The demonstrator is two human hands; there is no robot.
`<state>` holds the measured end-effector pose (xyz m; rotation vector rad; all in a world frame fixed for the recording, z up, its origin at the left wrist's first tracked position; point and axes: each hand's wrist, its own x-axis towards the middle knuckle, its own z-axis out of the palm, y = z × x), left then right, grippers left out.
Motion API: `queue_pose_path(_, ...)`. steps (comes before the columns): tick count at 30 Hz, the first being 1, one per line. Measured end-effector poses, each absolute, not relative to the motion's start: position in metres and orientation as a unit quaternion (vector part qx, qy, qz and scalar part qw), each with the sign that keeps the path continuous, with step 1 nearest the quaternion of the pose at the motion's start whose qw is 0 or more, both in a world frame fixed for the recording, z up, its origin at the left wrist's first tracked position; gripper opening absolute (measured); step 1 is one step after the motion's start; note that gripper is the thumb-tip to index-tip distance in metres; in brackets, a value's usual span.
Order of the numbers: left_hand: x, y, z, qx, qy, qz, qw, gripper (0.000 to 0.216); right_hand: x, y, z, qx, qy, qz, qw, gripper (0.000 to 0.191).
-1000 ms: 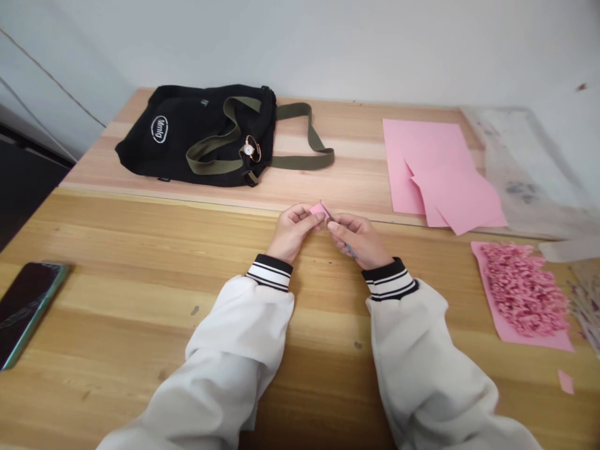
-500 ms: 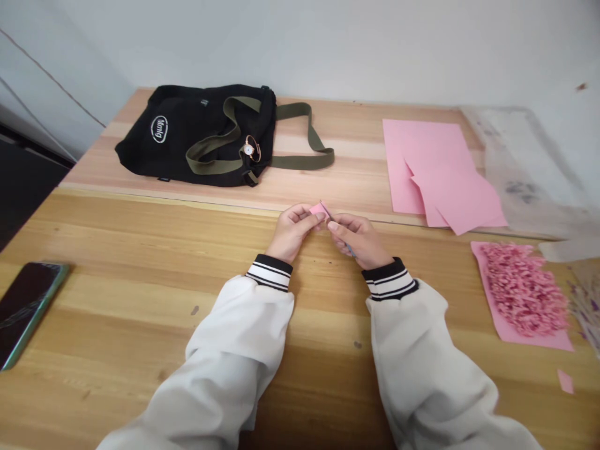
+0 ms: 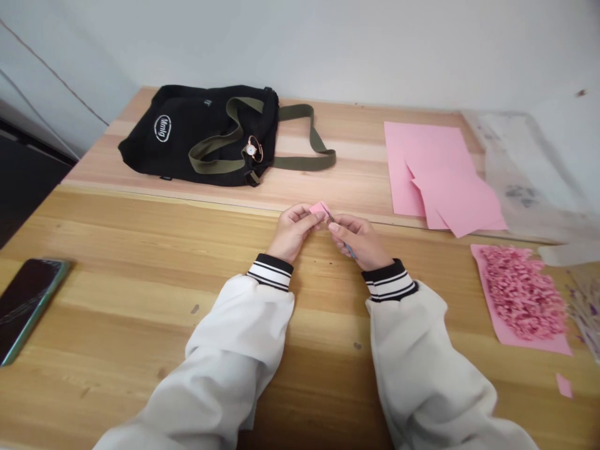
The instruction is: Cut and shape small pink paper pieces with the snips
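My left hand [image 3: 293,232] is closed, pinching a small piece of pink paper [image 3: 319,207] between thumb and fingers. Opposite it, my right hand [image 3: 359,239] is closed around a slim tool [image 3: 349,250] with a blue handle and a thin dark tip. That tip lies against or just over the right part of the pink paper; contact is hard to make out. My fingers hide most of the tool's middle, so its exact kind does not show. Both hands are close together above the middle of the wooden table [image 3: 323,325].
Larger pink sheets [image 3: 429,169] overlap at the back right, beside a clear plastic bag [image 3: 525,181]. Curled pink bits [image 3: 522,294] are heaped on a pink sheet; a small scrap [image 3: 564,385] lies nearer. A black bag [image 3: 197,137] with a watch [image 3: 251,150] and a phone [image 3: 30,306] are leftward.
The tool's thin tip has shifted slightly across the pink paper, and a little more of the paper shows. My hands stay nearly in place; the whole view has moved slightly.
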<state>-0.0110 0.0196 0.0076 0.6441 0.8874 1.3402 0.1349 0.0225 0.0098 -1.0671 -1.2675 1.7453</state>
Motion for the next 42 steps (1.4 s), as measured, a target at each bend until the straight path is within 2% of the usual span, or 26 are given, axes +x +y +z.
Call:
queue_pose_path(13, -0.0111, 0.021, 0.0067, 0.253, 0.383, 0.604, 0.651, 0.029, 0.1346, 0.0224, 0.0126, -0.41, -0.484, 0.686, 0.357, 0.044)
queue_pose_path(42, -0.0119, 0.0193, 0.0064, 0.311, 0.38, 0.582, 0.649, 0.027, 0.135, 0.0218, 0.0134, -0.408, -0.481, 0.688, 0.36, 0.041)
